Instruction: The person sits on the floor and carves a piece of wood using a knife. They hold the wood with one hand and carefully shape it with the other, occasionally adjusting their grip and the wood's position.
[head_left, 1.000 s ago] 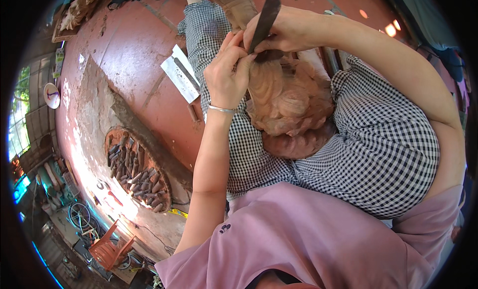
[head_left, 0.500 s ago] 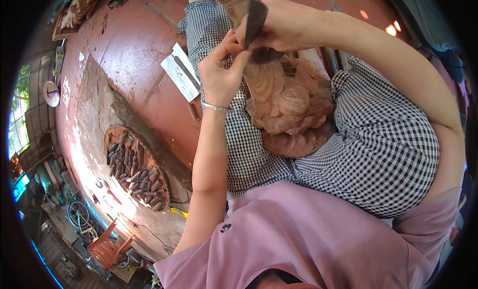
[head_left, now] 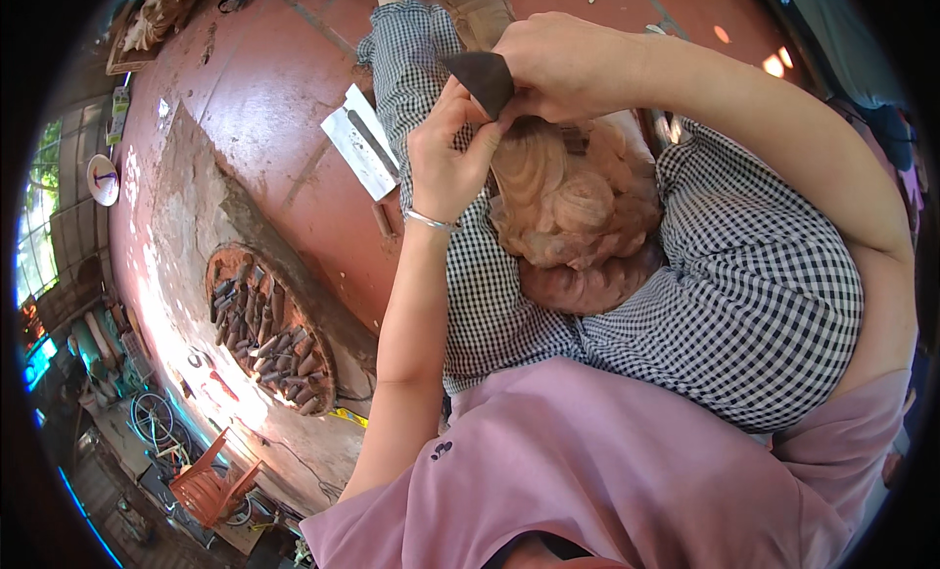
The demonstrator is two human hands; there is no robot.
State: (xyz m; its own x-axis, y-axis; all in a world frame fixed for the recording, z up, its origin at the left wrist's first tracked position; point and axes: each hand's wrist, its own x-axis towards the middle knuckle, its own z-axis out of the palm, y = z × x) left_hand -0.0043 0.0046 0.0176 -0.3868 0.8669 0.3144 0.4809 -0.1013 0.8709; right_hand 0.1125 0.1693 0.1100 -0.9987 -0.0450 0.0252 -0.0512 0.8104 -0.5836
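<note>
A wood carving [head_left: 583, 202] with swirling, rounded relief rests in my lap between my thighs. Over its far end, my two hands meet at a dark, bent sheet that looks like sandpaper [head_left: 482, 79]. My left hand [head_left: 448, 163] pinches its near edge, thumb and fingers pressed together. Knuckles up, my right hand [head_left: 578, 68] is closed on the sheet's right side, and its fingertips are mostly hidden. The sheet's broad dark face stands above my left fingers.
To the left, a round tray [head_left: 331, 373] of several carving tools sits on a wooden slab [head_left: 211, 202]. A white paper [head_left: 352, 153] with a dark flat strip on it lies on the red tiled floor [head_left: 264, 89]. An orange plastic chair [head_left: 211, 481] stands at lower left.
The sandpaper has swung from standing nearly upright to leaning left, showing a broader face. Both hands have shifted slightly, the left one down and to the right.
</note>
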